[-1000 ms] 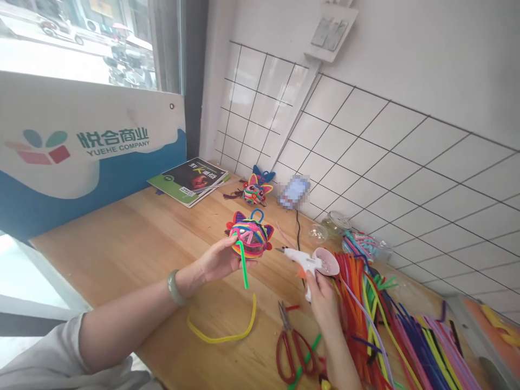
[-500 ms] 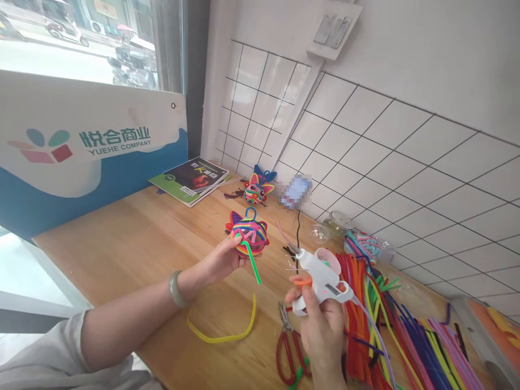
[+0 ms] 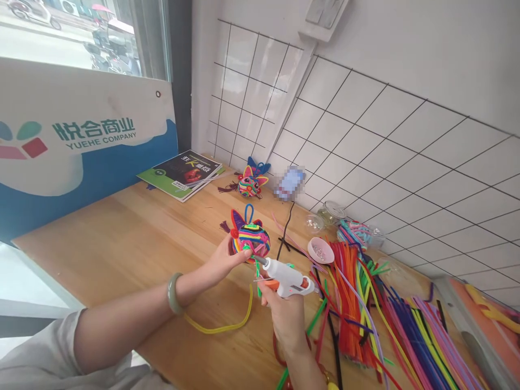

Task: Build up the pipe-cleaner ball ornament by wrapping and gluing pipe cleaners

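Looking round and rainbow-striped, the ornament (image 3: 255,236) bears a blue loop (image 3: 249,205).

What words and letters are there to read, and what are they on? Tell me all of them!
"悦合商业": on the board.
"YUEHE COMPANY": below that, on the same board.
"K": yellow, on the book; the characters around it and its smaller print are too blurred to read surely.
Glue gun: its dark marking is too small to read.
Screen: pixelated, unreadable.

Left hand (image 3: 225,257) and right hand (image 3: 287,314) close together at the glue gun (image 3: 280,275)

The left grips beside its nozzle (image 3: 260,260), thumb extended, left forearm (image 3: 125,330) aslant; the right curls around it, right forearm (image 3: 304,365) below.
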Demonstrator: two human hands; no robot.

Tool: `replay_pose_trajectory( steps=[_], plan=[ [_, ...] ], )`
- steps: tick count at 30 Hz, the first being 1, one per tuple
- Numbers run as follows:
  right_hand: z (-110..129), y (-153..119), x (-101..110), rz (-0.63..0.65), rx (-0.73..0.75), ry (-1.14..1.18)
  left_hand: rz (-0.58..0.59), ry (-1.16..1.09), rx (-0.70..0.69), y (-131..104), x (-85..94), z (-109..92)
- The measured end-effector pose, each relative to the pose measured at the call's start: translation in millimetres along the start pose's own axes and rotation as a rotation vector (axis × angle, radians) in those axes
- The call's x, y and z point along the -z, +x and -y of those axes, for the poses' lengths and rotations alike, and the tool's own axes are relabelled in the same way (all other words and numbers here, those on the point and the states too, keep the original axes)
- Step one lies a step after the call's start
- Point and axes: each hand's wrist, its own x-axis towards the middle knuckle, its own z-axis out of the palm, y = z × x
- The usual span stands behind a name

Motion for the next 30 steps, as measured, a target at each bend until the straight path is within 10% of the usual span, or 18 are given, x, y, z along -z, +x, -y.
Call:
replay_pose_trajectory(
  steps=[10,21,30],
  plan=[
    [15,-11,-6,0.116,0.081,-0.087,-0.091,-0.02,-0.013,3,0.5,5],
    [1,14,30,0.159,0.017,0.095,0.08,-0.457,0.219,10,12.6,2],
    [13,-4,23,0.077,0.303,-0.241,0.093,-0.484,0.16,10,12.8,3]
  ],
)
